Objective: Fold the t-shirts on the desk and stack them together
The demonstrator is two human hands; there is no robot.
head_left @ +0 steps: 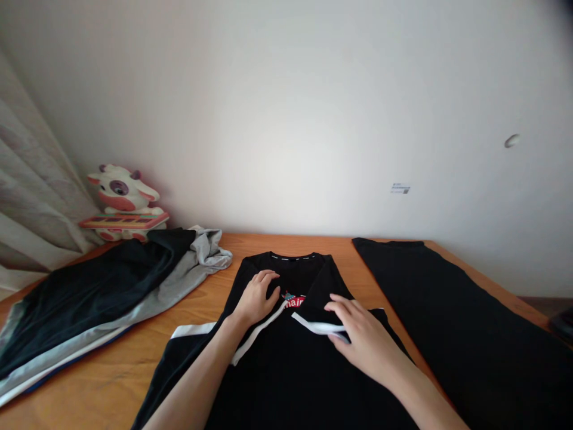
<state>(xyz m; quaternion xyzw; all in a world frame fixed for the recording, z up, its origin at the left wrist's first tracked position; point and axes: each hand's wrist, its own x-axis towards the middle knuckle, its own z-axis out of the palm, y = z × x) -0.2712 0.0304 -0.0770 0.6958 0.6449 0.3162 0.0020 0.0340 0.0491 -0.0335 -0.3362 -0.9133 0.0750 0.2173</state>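
Black, a printed shirt (277, 382) is lying beneath a loosely open left hand (258, 295), while the right hand (362, 334) is touching a white cuff (313, 326), grip unclear.

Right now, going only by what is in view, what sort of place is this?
Probably a room in a home: a cow-shaped toy sits behind clothes, a black shirt lies on a wooden surface, and a pale curtain hangs at left.
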